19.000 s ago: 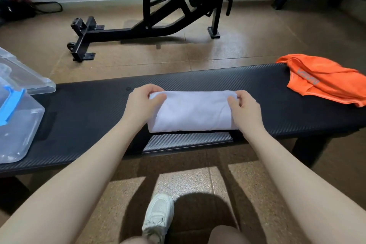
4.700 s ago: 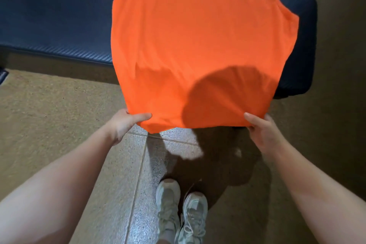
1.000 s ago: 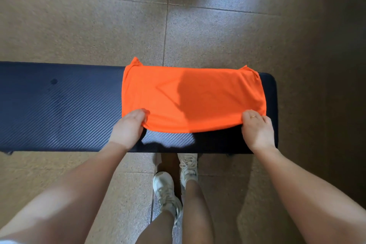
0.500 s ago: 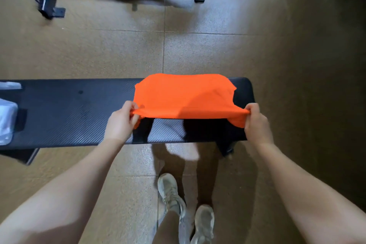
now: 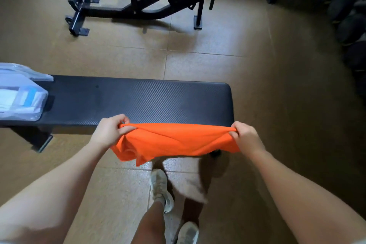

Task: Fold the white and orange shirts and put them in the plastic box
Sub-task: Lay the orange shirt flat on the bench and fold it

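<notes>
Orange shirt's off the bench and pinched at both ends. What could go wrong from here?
1. The orange shirt hangs in the air between the left hand and right hand; its loose lower folds at the left sag and may come undone.
2. The drooping corner hangs toward the floor and might brush it.
3. The plastic box sits far along the bench; the fold could slip on the way there.
</notes>
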`<action>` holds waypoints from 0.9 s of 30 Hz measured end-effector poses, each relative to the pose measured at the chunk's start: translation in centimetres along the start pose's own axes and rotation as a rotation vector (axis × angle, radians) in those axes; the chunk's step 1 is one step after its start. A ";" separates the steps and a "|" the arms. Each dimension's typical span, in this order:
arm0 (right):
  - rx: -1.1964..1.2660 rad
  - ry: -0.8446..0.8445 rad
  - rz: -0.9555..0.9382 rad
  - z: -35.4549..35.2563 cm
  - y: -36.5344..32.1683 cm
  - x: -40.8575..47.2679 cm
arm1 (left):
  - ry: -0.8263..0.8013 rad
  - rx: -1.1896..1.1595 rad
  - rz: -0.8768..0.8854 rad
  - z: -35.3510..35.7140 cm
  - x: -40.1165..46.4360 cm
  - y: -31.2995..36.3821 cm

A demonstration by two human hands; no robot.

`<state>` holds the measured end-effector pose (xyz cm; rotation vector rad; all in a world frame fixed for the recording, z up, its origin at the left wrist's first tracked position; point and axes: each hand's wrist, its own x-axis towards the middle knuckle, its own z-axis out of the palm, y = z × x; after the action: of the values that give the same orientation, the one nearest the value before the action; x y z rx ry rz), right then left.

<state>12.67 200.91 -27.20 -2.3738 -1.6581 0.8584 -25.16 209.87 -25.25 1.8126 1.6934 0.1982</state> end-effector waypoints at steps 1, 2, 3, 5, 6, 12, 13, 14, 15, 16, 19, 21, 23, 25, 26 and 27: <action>-0.008 -0.025 -0.008 -0.3 -0.1 0.2 | 0.004 0.005 -0.013 -0.2 -0.1 0.2; -0.032 -0.039 -0.022 -0.3 -0.1 0.7 | 0.014 -0.001 -0.029 -0.4 0.1 0.3; -0.078 -0.037 -0.039 -0.3 -0.3 1.4 | 0.025 -0.009 -0.048 -0.5 0.5 0.2; -0.194 0.007 -0.062 0.2 -0.7 3.1 | 0.035 -0.007 -0.069 -0.6 2.1 -0.1; -0.251 0.040 -0.066 0.6 -0.8 4.2 | 0.031 0.004 -0.070 -0.4 3.2 -0.5; -0.384 0.104 -0.074 4.9 -1.3 14.6 | -0.022 0.077 -0.090 2.6 13.9 -4.4; -0.390 0.098 -0.079 5.6 -1.4 16.6 | -0.013 0.083 -0.099 3.2 16.1 -5.4; -0.399 0.087 -0.082 6.4 -1.6 18.6 | -0.013 0.096 -0.109 3.9 18.2 -6.3; -0.410 0.078 -0.083 7.1 -1.8 20.5 | -0.022 0.120 -0.111 4.5 20.1 -7.0; -0.416 0.073 -0.082 7.6 -2.0 22.3 | -0.035 0.152 -0.107 5.0 22.0 -7.6; -0.420 0.081 -0.055 9.0 -2.5 27.1 | -0.070 0.230 -0.087 6.1 26.9 -8.8; -0.416 0.076 -0.025 9.7 -2.6 29.6 | -0.097 0.258 -0.088 6.4 29.6 -9.4; -0.408 0.041 0.004 10.2 -2.7 31.7 | -0.146 0.320 -0.061 6.8 31.9 -10.2; -0.404 -0.012 0.035 10.6 -2.9 33.3 | -0.187 0.387 -0.019 7.3 33.8 -10.6; -0.395 -0.028 0.053 10.7 -2.8 34.0 | -0.185 0.401 -0.010 7.5 34.7 -10.7; -0.388 -0.034 0.066 10.8 -2.9 34.7 | -0.167 0.409 -0.001 7.6 35.5 -10.8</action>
<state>13.05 230.77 -48.19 -2.6870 -1.9200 0.6357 -24.65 240.11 -48.02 2.0514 1.7029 -0.3159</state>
